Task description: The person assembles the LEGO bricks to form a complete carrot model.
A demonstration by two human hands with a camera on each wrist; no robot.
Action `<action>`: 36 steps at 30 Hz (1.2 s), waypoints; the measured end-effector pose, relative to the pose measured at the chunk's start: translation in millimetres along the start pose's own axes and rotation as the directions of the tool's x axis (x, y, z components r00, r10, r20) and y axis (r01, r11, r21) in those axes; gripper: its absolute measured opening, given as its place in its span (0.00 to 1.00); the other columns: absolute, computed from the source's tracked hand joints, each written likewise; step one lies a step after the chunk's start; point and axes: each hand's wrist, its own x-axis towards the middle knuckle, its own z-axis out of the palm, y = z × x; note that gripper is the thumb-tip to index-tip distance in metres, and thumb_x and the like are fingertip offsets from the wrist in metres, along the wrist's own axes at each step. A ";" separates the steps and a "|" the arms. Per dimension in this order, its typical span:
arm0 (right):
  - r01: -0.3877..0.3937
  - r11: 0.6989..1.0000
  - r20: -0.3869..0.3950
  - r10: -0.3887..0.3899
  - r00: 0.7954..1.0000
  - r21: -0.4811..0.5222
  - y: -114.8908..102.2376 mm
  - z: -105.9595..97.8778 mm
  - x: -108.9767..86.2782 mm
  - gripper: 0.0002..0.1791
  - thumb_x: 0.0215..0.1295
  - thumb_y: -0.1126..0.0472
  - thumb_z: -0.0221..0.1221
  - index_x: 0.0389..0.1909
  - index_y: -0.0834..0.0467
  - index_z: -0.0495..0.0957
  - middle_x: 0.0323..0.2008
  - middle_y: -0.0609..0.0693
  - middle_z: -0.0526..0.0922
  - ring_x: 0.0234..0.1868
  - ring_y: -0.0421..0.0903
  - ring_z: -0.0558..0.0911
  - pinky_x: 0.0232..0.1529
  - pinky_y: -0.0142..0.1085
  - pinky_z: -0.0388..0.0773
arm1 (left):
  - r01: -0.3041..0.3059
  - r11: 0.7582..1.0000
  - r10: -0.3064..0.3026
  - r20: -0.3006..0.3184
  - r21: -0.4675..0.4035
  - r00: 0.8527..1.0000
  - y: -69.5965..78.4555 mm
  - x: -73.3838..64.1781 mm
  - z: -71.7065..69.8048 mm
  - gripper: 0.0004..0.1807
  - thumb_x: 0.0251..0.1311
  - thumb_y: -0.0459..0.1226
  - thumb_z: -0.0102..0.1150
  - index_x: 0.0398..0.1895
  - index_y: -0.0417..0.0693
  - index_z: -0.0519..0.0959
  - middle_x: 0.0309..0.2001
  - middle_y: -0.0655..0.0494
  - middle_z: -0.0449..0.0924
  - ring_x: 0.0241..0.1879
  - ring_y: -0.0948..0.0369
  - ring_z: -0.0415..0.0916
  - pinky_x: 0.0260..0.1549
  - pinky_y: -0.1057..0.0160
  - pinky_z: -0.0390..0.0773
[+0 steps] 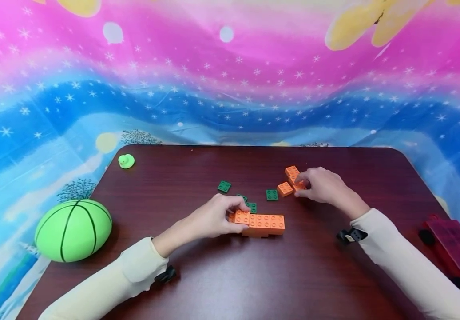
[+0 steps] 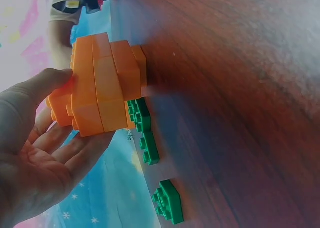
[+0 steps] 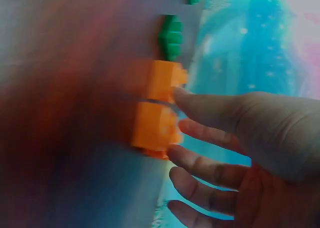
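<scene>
My left hand [image 1: 216,215] grips a built block of stacked orange toy bricks [image 1: 270,222]. In the left wrist view the thumb lies on the near side of the orange block [image 2: 97,87], with the fingers along the other side and beneath. My right hand [image 1: 326,184] is at a small group of orange bricks [image 1: 291,172], thumb and fingertips spread about one of them. In the blurred right wrist view, its thumb overlaps the edge between two orange bricks [image 3: 152,125], and the other fingers are loosely bent. A separate orange brick [image 1: 285,189] sits just left of these fingertips.
Flat green bricks lie near the hands, one green brick [image 1: 271,194] between them and another [image 1: 224,186] farther left. A green ball [image 1: 73,230] stands at the table's left edge, a green toy duck [image 1: 126,161] at the far left corner, a red toy vehicle [image 1: 458,253] at right.
</scene>
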 end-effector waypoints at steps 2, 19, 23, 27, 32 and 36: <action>-0.038 0.999 0.004 0.038 0.999 0.012 3.9 5.6 -1.7 0.19 0.61 0.50 0.73 0.51 0.54 0.88 0.41 0.54 0.89 0.30 0.44 0.77 0.26 0.36 0.72 | -0.003 1.000 0.003 0.000 -0.003 1.000 0.1 0.2 0.3 0.14 0.59 0.38 0.74 0.46 0.51 0.82 0.42 0.59 0.87 0.30 0.67 0.75 0.30 0.70 0.78; -0.088 0.993 0.006 0.088 0.996 0.079 13.4 16.3 -24.0 0.27 0.60 0.57 0.73 0.57 0.65 0.81 0.45 0.61 0.87 0.39 0.51 0.83 0.43 0.50 0.82 | 0.002 1.000 -0.002 0.007 -0.006 1.000 1.7 1.6 -2.1 0.14 0.59 0.37 0.74 0.46 0.50 0.82 0.42 0.58 0.86 0.30 0.65 0.74 0.29 0.71 0.77; -0.053 0.990 -0.032 0.058 0.998 0.133 11.3 11.7 -26.6 0.24 0.62 0.60 0.71 0.57 0.66 0.80 0.49 0.63 0.87 0.44 0.54 0.86 0.48 0.52 0.84 | 0.004 1.000 -0.004 0.007 0.002 1.000 1.3 0.7 -2.8 0.13 0.59 0.37 0.74 0.45 0.49 0.82 0.42 0.58 0.86 0.30 0.66 0.74 0.28 0.71 0.76; 0.069 0.982 -0.119 -0.048 0.992 0.177 1.4 5.5 -30.0 0.23 0.62 0.61 0.72 0.57 0.63 0.83 0.52 0.61 0.88 0.47 0.54 0.88 0.49 0.52 0.85 | 0.005 1.000 -0.005 0.006 0.006 1.000 1.8 1.3 -2.3 0.13 0.59 0.37 0.74 0.45 0.49 0.82 0.42 0.58 0.86 0.30 0.64 0.74 0.28 0.71 0.75; 0.270 0.944 -0.259 -0.216 0.941 0.192 -22.3 3.2 -35.4 0.22 0.63 0.59 0.72 0.57 0.60 0.85 0.50 0.56 0.89 0.40 0.47 0.86 0.42 0.42 0.84 | 0.019 1.000 -0.019 0.013 -0.006 1.000 2.6 1.1 -0.9 0.13 0.59 0.37 0.74 0.46 0.49 0.83 0.42 0.58 0.86 0.30 0.64 0.73 0.28 0.71 0.75; 0.352 0.907 -0.318 -0.271 0.909 0.231 -42.1 -0.4 -42.4 0.21 0.64 0.58 0.71 0.57 0.56 0.85 0.49 0.51 0.87 0.37 0.42 0.83 0.37 0.38 0.82 | 0.015 1.000 -0.015 0.009 -0.012 1.000 3.3 1.9 0.4 0.14 0.59 0.38 0.74 0.46 0.49 0.83 0.43 0.58 0.86 0.31 0.66 0.75 0.31 0.71 0.77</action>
